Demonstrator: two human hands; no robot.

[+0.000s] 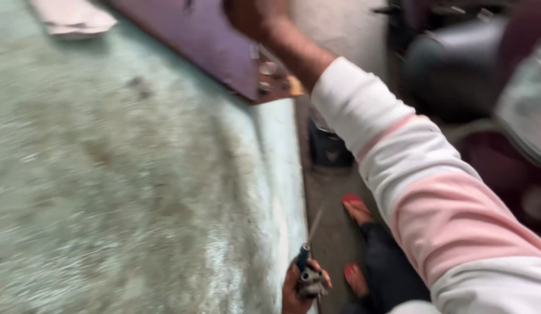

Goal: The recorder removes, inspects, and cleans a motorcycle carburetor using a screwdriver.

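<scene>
Right arm stretched out, left hand full by the worktop edge

Now, starting at the far left of the worktop (pixel 119 174): its pale green top is worn and stained, and a folded whitish cloth (pixel 73 18) lies at its far corner. Further along that far side, a purple board (pixel 206 40) rests on the worktop and juts past its right edge, with a few small metal bits (pixel 269 74) sitting on the board's near corner.

Your left hand (pixel 299 288) is low down, just beside the worktop's near right edge, closed around a small grey metal part (pixel 311 283) together with a blue-handled screwdriver (pixel 308 244) whose shaft points up and away from you.

Right of the worktop, your right arm in its white and pink sleeve (pixel 422 192) reaches across to the board's far end. Your right hand (pixel 250 17) is blurred and cut by the frame there, so I cannot tell whether it is open or gripping. Below the sleeve, your feet in red sandals (pixel 356 208) stand on the floor beside the worktop.
</scene>
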